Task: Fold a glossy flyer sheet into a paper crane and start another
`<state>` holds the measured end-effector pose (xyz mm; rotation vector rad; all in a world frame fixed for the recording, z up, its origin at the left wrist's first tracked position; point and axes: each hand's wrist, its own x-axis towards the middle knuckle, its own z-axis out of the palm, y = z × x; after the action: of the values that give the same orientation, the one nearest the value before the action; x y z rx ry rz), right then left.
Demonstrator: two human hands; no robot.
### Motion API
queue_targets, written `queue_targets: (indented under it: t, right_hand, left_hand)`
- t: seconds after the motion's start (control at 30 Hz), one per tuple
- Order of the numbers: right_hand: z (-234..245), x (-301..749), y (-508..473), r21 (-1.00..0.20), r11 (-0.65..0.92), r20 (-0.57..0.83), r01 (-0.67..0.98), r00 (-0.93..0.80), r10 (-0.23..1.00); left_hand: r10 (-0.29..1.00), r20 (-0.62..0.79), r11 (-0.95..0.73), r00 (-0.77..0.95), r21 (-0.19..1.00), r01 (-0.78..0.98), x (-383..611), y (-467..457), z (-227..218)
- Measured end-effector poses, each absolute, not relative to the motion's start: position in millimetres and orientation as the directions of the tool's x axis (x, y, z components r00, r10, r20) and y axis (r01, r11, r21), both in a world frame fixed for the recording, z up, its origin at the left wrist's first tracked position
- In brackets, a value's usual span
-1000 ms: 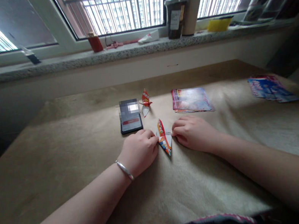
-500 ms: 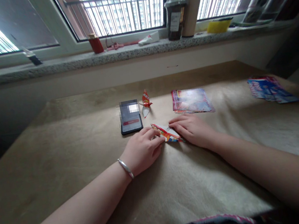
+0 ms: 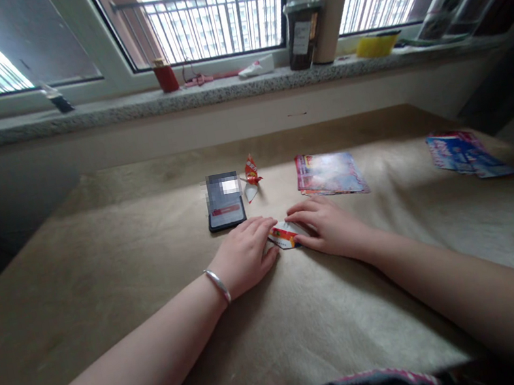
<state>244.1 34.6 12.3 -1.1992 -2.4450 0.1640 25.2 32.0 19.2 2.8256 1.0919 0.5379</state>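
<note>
A small piece of folded paper [image 3: 285, 235], white with red and yellow print, lies on the table between my hands. My left hand [image 3: 246, 253], with a silver bangle at its wrist, grips the paper's left end, and its fingertips cover that corner. At the other end, my right hand [image 3: 325, 225] holds the paper between thumb and fingers. Just beyond stands a folded red-and-white paper crane [image 3: 252, 175]. To its left a dark phone [image 3: 225, 208] lies flat, its screen partly blurred.
A stack of printed sheets [image 3: 330, 173] lies behind my right hand. More blue printed sheets [image 3: 470, 156] are fanned out at the far right of the table [image 3: 100, 260]. Along the windowsill [image 3: 229, 91] stand a red container [image 3: 165, 76], a dark lidded jar [image 3: 303, 35] and a yellow item [image 3: 376, 45].
The folded paper has turned and now lies flatter, with a red band and white showing. My right fingers and thumb have shifted left onto it; my left fingers have closed over its end.
</note>
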Motion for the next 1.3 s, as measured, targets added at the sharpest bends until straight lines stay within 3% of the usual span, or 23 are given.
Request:
queue_targets:
  t: [0.4, 0.6, 0.77, 0.9, 1.0, 1.1, 1.2, 1.3]
  right_hand:
    - [13.1, 242.7, 33.7, -0.279, 0.631, 0.321, 0.724, -0.549, 0.772]
    - [11.8, 239.6, 34.7, -0.436, 0.622, 0.338, 0.650, -0.523, 0.783]
    - [15.5, 239.4, 32.2, -0.538, 0.603, 0.392, 0.589, -0.458, 0.798]
    - [17.9, 240.5, 28.6, -0.484, 0.607, 0.465, 0.630, -0.403, 0.788]
    - [19.6, 241.2, 26.4, -0.436, 0.639, 0.501, 0.633, -0.419, 0.757]
    - [21.2, 242.5, 25.6, -0.315, 0.735, 0.521, 0.600, -0.538, 0.663]
    - [21.4, 244.0, 26.6, -0.164, 0.795, 0.480, 0.584, -0.657, 0.581]
    - [20.1, 244.5, 29.0, -0.121, 0.817, 0.379, 0.563, -0.735, 0.562]
  left_hand:
    - [0.596, 0.317, -0.803, 0.738, 0.234, 0.548, 26.3, 35.9, 20.2]
    - [0.583, 0.325, -0.806, 0.744, 0.347, 0.480, 25.1, 34.9, 19.6]
    - [0.591, 0.439, -0.802, 0.676, 0.411, 0.434, 24.5, 33.0, 20.3]
    - [0.610, 0.392, -0.777, 0.688, 0.467, 0.422, 24.0, 31.7, 19.8]
    - [0.607, 0.367, -0.783, 0.705, 0.431, 0.449, 25.1, 31.2, 20.5]
    - [0.584, 0.447, -0.810, 0.677, 0.370, 0.455, 26.8, 32.2, 21.6]
    - [0.563, 0.493, -0.826, 0.664, 0.311, 0.470, 27.3, 34.8, 21.4]
    - [0.575, 0.427, -0.816, 0.698, 0.234, 0.529, 26.4, 37.4, 20.4]
